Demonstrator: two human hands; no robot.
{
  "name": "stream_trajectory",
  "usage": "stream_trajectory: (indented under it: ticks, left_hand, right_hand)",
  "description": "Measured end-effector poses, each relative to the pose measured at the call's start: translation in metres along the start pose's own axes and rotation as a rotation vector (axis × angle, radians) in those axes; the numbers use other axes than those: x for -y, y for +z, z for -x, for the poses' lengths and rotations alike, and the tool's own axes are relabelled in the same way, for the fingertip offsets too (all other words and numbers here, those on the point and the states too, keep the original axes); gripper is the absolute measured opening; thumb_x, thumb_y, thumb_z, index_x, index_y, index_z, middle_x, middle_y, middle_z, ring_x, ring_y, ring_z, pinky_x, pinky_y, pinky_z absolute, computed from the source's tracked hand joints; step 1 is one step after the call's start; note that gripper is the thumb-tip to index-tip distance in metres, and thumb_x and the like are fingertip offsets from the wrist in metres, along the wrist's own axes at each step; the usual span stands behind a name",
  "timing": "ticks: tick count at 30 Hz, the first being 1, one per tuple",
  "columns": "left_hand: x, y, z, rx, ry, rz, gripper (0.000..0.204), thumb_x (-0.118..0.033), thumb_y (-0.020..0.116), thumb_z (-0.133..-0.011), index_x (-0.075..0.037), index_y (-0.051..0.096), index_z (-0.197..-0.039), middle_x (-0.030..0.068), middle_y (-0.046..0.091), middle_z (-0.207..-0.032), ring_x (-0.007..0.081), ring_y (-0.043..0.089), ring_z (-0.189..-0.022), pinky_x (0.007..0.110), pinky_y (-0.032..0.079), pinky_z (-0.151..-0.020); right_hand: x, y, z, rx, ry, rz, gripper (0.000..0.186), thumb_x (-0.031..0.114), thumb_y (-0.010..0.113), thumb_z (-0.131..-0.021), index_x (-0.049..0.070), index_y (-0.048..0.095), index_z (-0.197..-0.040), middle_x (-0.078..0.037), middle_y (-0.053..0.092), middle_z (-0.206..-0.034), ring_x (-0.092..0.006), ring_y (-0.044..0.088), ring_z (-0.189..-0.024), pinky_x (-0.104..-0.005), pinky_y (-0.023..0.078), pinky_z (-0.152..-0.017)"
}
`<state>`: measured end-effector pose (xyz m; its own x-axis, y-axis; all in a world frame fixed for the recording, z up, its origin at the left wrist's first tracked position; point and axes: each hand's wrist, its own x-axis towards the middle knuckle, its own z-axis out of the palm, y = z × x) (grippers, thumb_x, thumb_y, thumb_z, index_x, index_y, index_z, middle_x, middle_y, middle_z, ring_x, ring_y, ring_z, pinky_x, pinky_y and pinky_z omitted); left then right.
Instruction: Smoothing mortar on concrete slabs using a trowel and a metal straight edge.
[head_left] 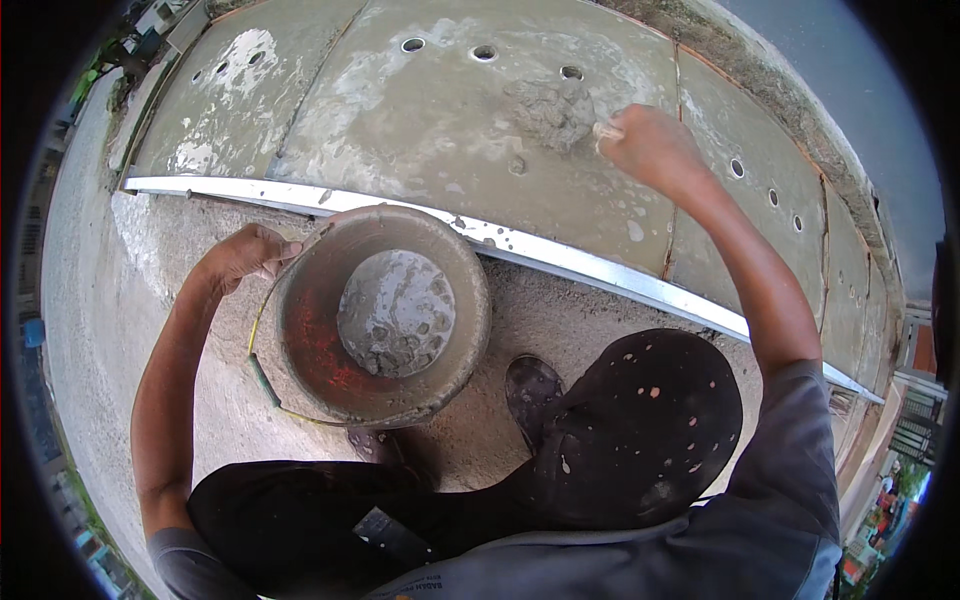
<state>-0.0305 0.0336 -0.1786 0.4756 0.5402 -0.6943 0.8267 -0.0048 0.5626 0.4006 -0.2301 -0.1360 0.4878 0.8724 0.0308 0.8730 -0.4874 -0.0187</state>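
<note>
A mortar-smeared bucket [462, 350] hangs or rests in front of my legs, its mouth turned toward me, with wet grey mortar [398, 315] in the bottom. My left hand [252, 258] pinches its rim at the left. The wire handle [262, 380], with a green grip, droops along the bucket's left side. Out to the right, my right hand [655, 150] is closed over the wet concrete slab [420, 130], beside a lump of mortar [550, 112]. Something pale shows at its fingertips; I cannot make out whether it is a thing held.
A white metal edge form [600, 268] runs along the slab's near side. Round holes, one of them a pipe opening [484, 53], dot the slab. Thin joint strips [678, 120] divide it. My shoe [533, 390] stands on rough ground below.
</note>
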Motion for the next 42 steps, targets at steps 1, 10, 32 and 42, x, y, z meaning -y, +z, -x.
stream_trajectory:
  ticks: [1,10,32,42]
  left_hand:
    - [0.002,-0.001,0.0,0.0,-0.003,0.001,0.034,-0.032,0.083,-0.08,-0.007,0.066,-0.064,0.0018,0.059,-0.061,0.0139,0.051,-0.057,0.03,0.04,-0.057]
    - [0.0,0.0,0.0,0.016,0.019,0.005,0.037,-0.033,0.082,-0.079,-0.001,0.069,-0.068,0.007,0.063,-0.064,0.0166,0.055,-0.06,0.032,0.044,-0.062]
    - [-0.031,0.033,0.012,-0.093,0.248,-0.177,0.049,-0.042,0.073,-0.085,0.003,0.073,-0.103,0.0144,0.069,-0.09,0.0243,0.059,-0.083,0.042,0.047,-0.08]
    - [-0.049,0.028,0.039,-0.092,0.109,-0.28,0.04,-0.021,0.071,-0.088,0.002,0.067,-0.121,0.0136,0.07,-0.106,0.0236,0.063,-0.099,0.038,0.051,-0.083]
  right_hand:
    - [0.007,0.001,-0.003,0.002,-0.002,-0.001,0.024,0.019,0.06,-0.086,-0.002,0.072,-0.091,-0.021,0.071,-0.082,-0.0287,0.072,-0.073,-0.0417,0.057,-0.07]
    - [0.035,-0.028,0.025,-0.104,-0.062,0.239,0.029,0.012,0.052,-0.087,0.001,0.069,-0.107,-0.021,0.073,-0.09,-0.0341,0.072,-0.087,-0.0456,0.057,-0.075]
    - [0.176,0.071,0.089,0.679,-0.653,-0.223,0.024,0.017,0.062,-0.076,-0.004,0.071,-0.083,-0.027,0.07,-0.089,-0.0425,0.069,-0.088,-0.0495,0.056,-0.078]
    - [0.165,0.076,0.098,0.763,-0.557,-0.485,0.023,0.021,0.069,-0.08,-0.002,0.067,-0.079,-0.022,0.064,-0.073,-0.0318,0.067,-0.068,-0.0446,0.047,-0.064]
